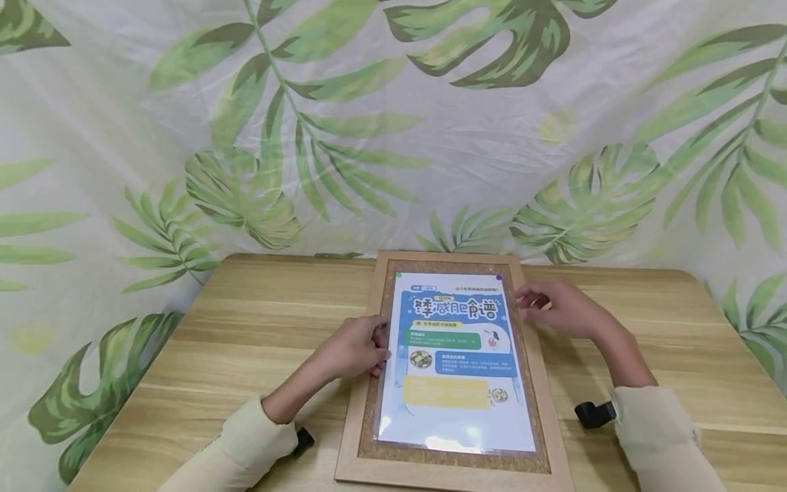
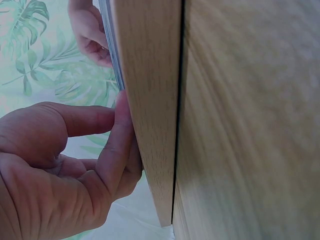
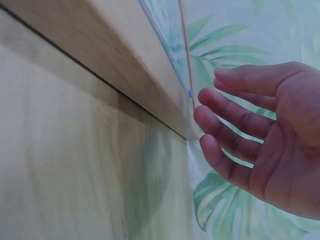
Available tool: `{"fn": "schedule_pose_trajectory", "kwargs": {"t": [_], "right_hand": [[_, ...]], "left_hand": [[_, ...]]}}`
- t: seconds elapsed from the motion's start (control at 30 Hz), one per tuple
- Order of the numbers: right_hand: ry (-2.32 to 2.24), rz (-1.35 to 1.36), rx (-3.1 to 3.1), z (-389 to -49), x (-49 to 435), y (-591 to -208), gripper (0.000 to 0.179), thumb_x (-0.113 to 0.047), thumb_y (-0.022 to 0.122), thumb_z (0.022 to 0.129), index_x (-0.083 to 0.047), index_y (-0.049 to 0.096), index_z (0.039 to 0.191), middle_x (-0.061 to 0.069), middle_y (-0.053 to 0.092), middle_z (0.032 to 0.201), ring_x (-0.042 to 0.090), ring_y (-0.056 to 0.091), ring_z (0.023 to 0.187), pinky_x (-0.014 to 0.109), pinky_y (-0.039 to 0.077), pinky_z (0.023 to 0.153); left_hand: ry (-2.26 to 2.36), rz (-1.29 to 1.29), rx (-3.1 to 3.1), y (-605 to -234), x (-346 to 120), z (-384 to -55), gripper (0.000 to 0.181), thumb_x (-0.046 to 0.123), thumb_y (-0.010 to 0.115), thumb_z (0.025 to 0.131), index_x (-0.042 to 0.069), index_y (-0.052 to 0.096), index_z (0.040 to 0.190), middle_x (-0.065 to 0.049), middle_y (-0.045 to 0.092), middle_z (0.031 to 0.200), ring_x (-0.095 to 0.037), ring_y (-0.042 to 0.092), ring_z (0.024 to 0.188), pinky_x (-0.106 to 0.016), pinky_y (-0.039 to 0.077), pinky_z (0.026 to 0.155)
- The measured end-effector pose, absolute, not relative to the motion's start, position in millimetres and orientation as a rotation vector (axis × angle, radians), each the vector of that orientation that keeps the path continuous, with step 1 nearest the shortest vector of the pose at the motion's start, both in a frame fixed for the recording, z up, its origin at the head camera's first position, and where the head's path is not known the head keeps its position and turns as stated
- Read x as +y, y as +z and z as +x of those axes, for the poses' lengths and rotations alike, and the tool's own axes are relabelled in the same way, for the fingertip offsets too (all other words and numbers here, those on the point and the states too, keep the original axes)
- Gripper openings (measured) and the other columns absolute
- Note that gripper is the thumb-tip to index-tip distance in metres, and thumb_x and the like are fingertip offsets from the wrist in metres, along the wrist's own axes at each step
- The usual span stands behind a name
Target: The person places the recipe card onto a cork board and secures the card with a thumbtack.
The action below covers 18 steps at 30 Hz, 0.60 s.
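A printed sheet with a glossy surface [image 1: 455,427] lies on a cork board [image 1: 393,447] with a wooden frame [image 1: 449,475]. A green pin [image 1: 399,275] and a purple pin [image 1: 499,277] mark its top corners. My left hand [image 1: 353,348] is at the sheet's left edge; in the left wrist view, thumb and bent forefinger [image 2: 117,145] pinch together where the sheet's edge runs into them. At the frame's upper right side, my right hand [image 1: 562,309] holds nothing, its loosely bent fingers [image 3: 225,130] spread beside the frame near the purple pin.
The framed board lies on a wood-grain table [image 1: 246,294], its top near the table's far edge. Behind hangs a pale cloth [image 1: 344,171] printed with green leaves. A black wrist device [image 1: 595,414] sits under the right cuff, another [image 1: 303,443] under the left.
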State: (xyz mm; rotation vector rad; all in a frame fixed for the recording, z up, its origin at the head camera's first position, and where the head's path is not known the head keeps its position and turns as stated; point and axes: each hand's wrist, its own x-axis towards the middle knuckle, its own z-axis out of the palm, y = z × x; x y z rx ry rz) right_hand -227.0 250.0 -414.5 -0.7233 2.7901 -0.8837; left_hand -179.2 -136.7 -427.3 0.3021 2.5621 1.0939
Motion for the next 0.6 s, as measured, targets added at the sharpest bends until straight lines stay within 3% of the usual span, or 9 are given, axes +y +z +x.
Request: {"fn": "schedule_pose_trajectory", "kwargs": {"t": [0.47,0.6], "right_hand": [[-0.863,-0.729,2.714,-196.9,263.8,-411.5,0.033,-0.016,0.076,0.1,-0.003,0.072,0.13,0.0,0.076,0.108,0.017,0.07,0.101,0.027,0.059,0.08],[-0.871,-0.728,2.711,-191.3,270.1,-413.2,0.035,-0.019,0.077,0.1,-0.003,0.072,0.131,-0.001,0.076,0.108,0.015,0.07,0.1,0.027,0.06,0.081]], "left_hand": [[1.09,0.314,2.565,-426.2,-138.1,-179.1,0.048,-0.005,0.072,0.097,-0.008,0.057,0.143,-0.009,0.064,0.086,-0.016,0.068,0.062,-0.028,0.059,0.055],[1.093,0.312,2.561,-426.3,-137.7,-178.9,0.055,-0.005,0.072,0.097,-0.009,0.054,0.148,-0.009,0.064,0.086,-0.016,0.068,0.062,-0.028,0.059,0.055]]}}
